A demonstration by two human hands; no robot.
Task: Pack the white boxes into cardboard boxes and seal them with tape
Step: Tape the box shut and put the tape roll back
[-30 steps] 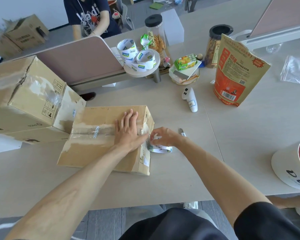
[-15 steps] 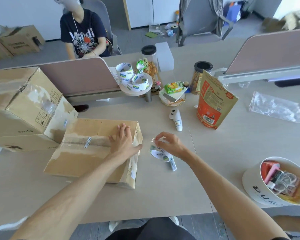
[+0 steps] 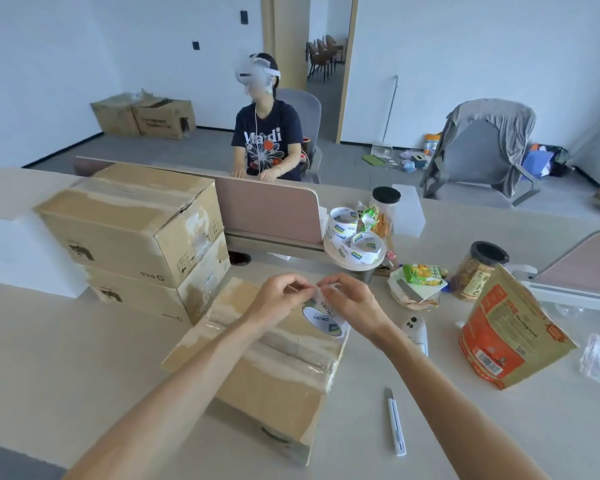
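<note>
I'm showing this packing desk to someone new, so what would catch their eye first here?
First come the two hands together at the centre: the left hand and the right hand pinch a roll of tape just above a taped cardboard box. After that, two stacked cardboard boxes stand at the left, and a red snack pouch stands upright at the right.

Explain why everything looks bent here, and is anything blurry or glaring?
Head view: the wide-angle lens tilts the door frame and stretches the table toward the corners; light is soft and even, with a faint shadow under the cardboard box; its clear tape shows a mild sheen; print on the tape roll is slightly soft.
</note>
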